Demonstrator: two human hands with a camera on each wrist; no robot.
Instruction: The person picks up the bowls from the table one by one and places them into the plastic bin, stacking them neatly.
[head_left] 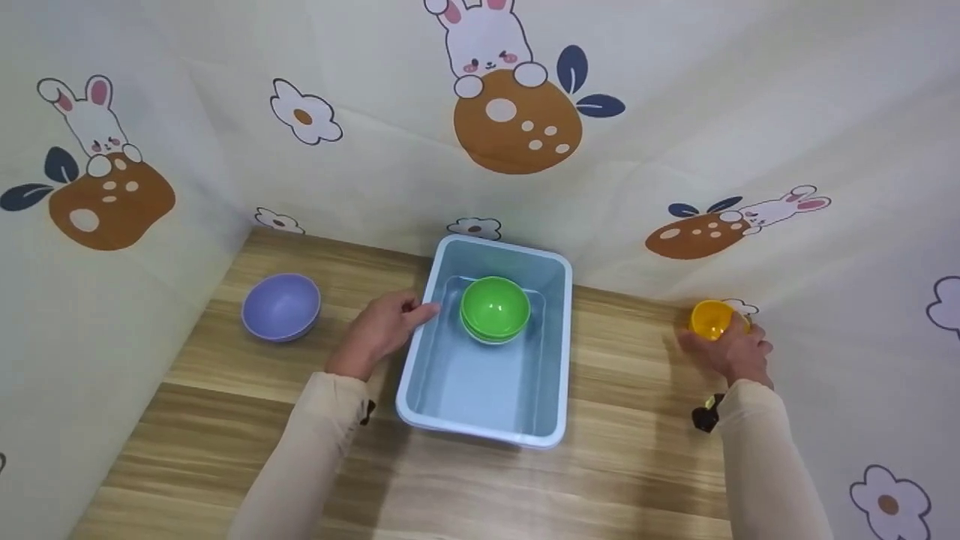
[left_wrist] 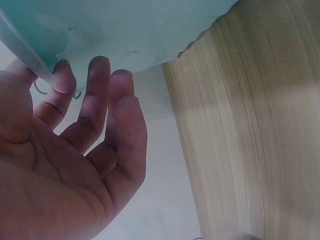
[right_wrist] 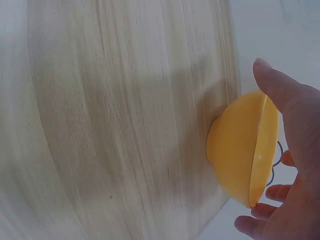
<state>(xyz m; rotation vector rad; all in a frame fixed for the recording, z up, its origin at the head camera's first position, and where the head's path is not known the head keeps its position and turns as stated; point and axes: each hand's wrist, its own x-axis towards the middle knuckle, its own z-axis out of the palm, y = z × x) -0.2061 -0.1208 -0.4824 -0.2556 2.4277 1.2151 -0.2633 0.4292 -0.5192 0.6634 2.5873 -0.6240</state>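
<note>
The left hand (head_left: 379, 334) is at the left side of a light blue plastic bin (head_left: 480, 390). Its thumb lies over the rim while the fingers are outside, pinching the wall; in the left wrist view the other fingers are loosely bent. Inside the bin, toward the far end, sits a green bowl (head_left: 495, 307) on top of another bowl, of which only a pale edge shows. At far right the right hand (head_left: 739, 352) spreads around a yellow bowl (right_wrist: 237, 150) that stands upright on the table. Thumb and fingers are on opposite sides of its rim, not clearly closed on it.
A purple bowl (head_left: 281, 307) stands on the wooden table (head_left: 630, 420) left of the bin. Fabric walls (head_left: 360, 187) with rabbit and flower prints enclose the back and both sides. The right wall is close beside the yellow bowl.
</note>
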